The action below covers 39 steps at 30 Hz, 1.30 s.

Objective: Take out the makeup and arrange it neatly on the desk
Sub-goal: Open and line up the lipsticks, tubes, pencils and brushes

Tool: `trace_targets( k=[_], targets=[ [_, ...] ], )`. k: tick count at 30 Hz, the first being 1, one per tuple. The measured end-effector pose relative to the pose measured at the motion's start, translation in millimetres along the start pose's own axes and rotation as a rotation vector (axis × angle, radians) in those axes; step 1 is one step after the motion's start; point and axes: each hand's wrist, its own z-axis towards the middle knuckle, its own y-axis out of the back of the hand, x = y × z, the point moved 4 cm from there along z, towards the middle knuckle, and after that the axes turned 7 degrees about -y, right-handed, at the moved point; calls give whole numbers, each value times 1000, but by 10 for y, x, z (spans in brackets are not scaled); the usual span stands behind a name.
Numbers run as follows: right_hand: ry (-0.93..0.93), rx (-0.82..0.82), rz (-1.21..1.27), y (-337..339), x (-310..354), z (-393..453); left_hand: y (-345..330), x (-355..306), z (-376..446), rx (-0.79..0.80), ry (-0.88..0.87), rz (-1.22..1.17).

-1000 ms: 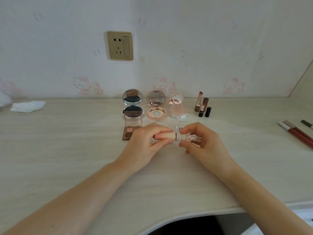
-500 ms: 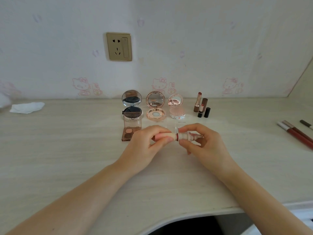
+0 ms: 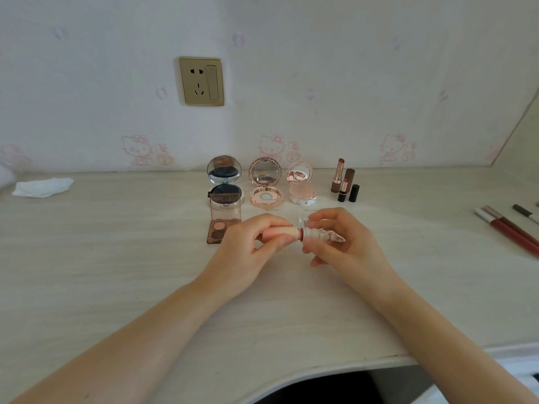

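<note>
On my bench (image 3: 116, 272) I count three open compacts (image 3: 266, 185), labels too small to read. Both hands, left (image 3: 248, 252) and right (image 3: 347, 249), grip one lipstick (image 3: 294, 233) above its middle

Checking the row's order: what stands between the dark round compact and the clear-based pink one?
In the head view, the open rose-gold round compact stands between the dark round compact and the clear-based pink compact.
</note>
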Motion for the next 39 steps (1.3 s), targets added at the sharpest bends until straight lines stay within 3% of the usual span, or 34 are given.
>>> trace_targets(
  k=[4, 11, 21, 30, 39],
  targets=[
    [-80, -32, -5, -1, -31, 10, -6, -16, -9, 3, -9, 6],
    [58, -52, -107, 22, 24, -1, 1, 55, -30, 0, 75, -64],
    [47, -77, -27, 45, 32, 11, -11, 58, -14, 37, -4, 76],
    [29, -92, 29, 63, 21, 5, -76, 55, -44, 129, 35, 107],
    [10, -95, 77, 74, 32, 0, -84, 93, -47, 125, 71, 11]
  ],
)
